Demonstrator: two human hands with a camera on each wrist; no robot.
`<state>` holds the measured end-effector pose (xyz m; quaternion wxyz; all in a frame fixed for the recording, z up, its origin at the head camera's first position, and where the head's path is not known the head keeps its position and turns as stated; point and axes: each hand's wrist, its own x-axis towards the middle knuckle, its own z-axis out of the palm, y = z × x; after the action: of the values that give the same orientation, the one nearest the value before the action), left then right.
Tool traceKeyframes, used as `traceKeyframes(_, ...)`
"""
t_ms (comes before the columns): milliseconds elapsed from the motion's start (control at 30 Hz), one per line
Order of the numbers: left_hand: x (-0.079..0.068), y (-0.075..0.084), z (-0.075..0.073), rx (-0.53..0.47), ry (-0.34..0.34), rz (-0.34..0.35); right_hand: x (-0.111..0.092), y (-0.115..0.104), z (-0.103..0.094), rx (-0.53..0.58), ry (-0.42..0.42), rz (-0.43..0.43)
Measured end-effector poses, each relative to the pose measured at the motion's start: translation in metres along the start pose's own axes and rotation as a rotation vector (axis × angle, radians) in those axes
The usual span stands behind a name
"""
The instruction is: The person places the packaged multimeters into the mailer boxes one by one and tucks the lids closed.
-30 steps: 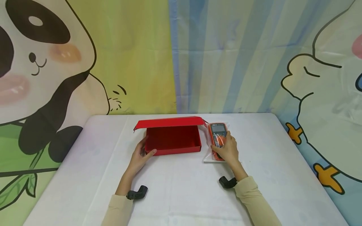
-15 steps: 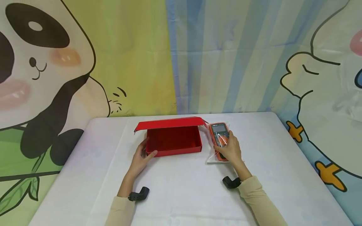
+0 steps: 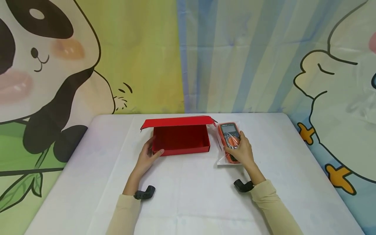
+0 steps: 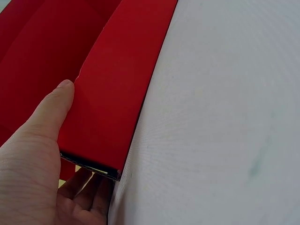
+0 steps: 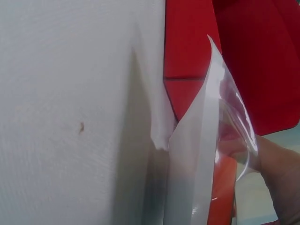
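A red cardboard box (image 3: 185,151) lies on the white table in the head view, its lid (image 3: 179,121) raised at the back and slanting forward over the bare interior. My left hand (image 3: 146,156) grips its left front corner. In the left wrist view the thumb (image 4: 56,108) lies on the front wall's rim, with the other fingers round the left end. Right of the box is an orange multimeter (image 3: 229,138) in a clear plastic bag (image 5: 190,159). My right hand (image 3: 244,151) holds it across its lower half, partly covering it, thumb on the left and fingers on the right.
White cloth covers the table (image 3: 188,195), which ends at a printed curtain (image 3: 223,58) behind. A black wrist camera (image 3: 145,192) is strapped to the left wrist and another black camera (image 3: 243,185) to the right.
My right hand has shifted the bagged multimeter slightly to the right, away from the box. The left hand keeps its grip on the box corner. The head view has tilted a little.
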<state>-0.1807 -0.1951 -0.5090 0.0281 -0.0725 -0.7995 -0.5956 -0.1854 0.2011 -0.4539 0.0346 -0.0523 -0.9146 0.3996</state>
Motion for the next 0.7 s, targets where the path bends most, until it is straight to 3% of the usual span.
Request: traceKeyframes(700, 0.003, 0.001, -0.002, -0.01, -0.014, 0.006, -0.011, -0.005, -0.014, 0.03, -0.026, 0.026)
